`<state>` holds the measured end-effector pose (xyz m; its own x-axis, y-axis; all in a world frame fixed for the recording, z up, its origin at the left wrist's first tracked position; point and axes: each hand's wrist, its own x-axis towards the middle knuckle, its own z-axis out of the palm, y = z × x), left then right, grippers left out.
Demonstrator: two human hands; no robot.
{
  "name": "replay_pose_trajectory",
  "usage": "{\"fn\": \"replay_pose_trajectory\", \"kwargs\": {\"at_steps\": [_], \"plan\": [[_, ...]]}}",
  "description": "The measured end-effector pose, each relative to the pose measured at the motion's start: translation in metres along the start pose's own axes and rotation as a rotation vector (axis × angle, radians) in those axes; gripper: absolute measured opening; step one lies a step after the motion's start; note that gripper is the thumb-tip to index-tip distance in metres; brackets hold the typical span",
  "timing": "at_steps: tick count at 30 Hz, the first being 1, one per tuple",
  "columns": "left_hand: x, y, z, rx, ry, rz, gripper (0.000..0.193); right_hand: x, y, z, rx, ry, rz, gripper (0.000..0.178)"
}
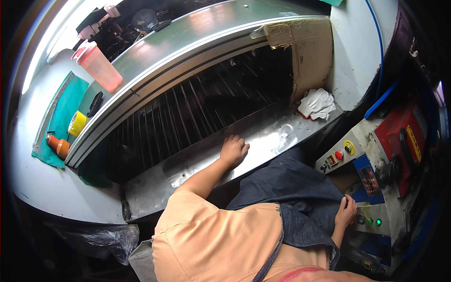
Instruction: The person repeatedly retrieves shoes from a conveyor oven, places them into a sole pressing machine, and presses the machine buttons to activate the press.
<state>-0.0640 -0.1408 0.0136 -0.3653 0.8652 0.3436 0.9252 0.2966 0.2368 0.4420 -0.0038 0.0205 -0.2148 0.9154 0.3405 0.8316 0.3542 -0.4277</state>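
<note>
My left hand (pixel 234 150) rests on the shiny metal ledge (pixel 155 190) in front of a dark machine opening. Its fingers are loosely curled in, and nothing shows in them. Down at the right, my right hand (pixel 346 211) lies beside a control panel (pixel 376 214), close to a black knob (pixel 360 219) and a lit green button (pixel 378 222). Its fingers are stretched out and slightly apart, holding nothing visible. A pair of white work gloves (pixel 317 104) lies at the right end of the ledge. Dark cloth (pixel 291 188) covers my lap between the hands.
Thin slanting rods (pixel 188 113) line the opening. Cardboard (pixel 312 56) covers its right end. A pink-lidded jug (pixel 99 66), yellow tape roll (pixel 77 123) and orange bottle (pixel 58 146) stand at the left. A red emergency button (pixel 339 154) sits on the right-hand panel.
</note>
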Motion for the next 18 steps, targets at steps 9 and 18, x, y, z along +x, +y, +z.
{"fn": "replay_pose_trajectory", "kwargs": {"at_steps": [9,18], "plan": [[-0.0005,-0.0007,0.0002,-0.024,-0.008,-0.005,0.026,0.0007,-0.0005,0.0,0.0,-0.007,0.005,0.027],[-0.0004,-0.0001,0.0003,-0.03,-0.001,0.001,0.026,-0.0001,0.0025,-0.0001,-0.01,-0.005,-0.004,0.026]]}}
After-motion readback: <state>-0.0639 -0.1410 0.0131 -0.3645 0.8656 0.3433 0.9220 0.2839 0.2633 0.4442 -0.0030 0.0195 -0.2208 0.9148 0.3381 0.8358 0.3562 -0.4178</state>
